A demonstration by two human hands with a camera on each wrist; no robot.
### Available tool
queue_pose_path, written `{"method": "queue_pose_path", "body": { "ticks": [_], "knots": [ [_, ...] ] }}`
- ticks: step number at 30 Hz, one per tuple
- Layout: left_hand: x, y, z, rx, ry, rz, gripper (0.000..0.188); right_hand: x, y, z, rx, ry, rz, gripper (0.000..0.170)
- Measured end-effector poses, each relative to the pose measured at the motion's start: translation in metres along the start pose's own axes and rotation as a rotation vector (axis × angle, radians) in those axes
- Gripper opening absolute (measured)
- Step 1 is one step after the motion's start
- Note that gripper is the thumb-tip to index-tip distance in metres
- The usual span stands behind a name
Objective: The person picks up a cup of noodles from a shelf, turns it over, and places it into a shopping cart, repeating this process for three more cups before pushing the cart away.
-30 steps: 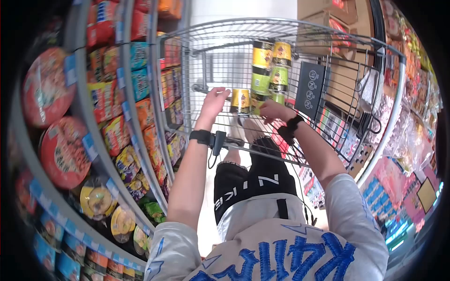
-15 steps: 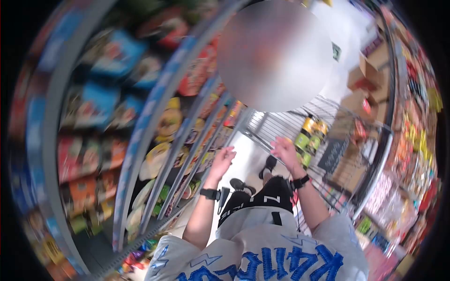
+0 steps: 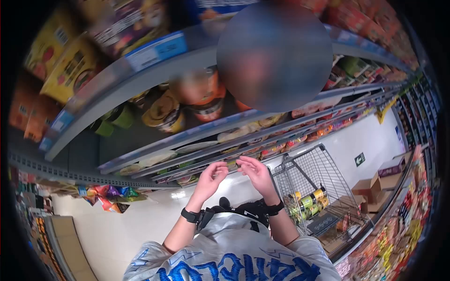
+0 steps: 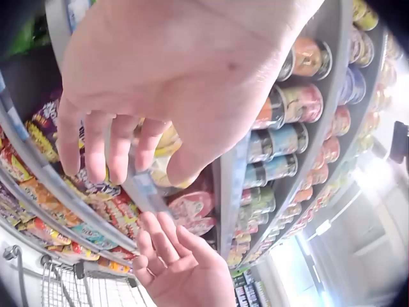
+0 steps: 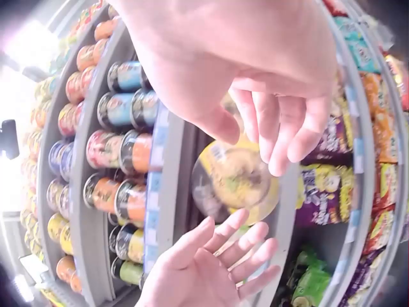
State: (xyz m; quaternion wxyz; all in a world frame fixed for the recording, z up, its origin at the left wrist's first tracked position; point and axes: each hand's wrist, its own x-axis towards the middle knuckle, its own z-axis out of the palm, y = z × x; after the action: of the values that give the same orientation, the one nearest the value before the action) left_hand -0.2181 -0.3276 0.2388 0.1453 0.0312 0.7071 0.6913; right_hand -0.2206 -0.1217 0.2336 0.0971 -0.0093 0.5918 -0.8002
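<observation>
Sitting beyond the right fingers (image 5: 266, 118) is a round package (image 5: 241, 182).

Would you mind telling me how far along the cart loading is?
Several cups already stand grouped in the cart. Nothing is in hand: the left hand and right hand are both empty. The shelves hold many more cups, but whether any are left to load, I cannot tell.

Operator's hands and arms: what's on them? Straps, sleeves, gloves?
No gloves: left hand and right hand are bare, no rings visible on the fingers. Black strap on each wrist, left and right. Short light-grey sleeves, left and right, with blue lightning-bolt outlines. Can't make out any cable.
</observation>
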Motion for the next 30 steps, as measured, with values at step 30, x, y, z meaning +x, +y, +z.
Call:
{"method": "queue_pose_path", "body": {
  "ticks": [30],
  "knots": [
    [-0.023, 0.138, -0.106, 0.126, 0.626, 0.704, 0.089, 0.058, -0.075, 0.186, -0.370, -0.193, -0.548, 0.077]
  ]
}}
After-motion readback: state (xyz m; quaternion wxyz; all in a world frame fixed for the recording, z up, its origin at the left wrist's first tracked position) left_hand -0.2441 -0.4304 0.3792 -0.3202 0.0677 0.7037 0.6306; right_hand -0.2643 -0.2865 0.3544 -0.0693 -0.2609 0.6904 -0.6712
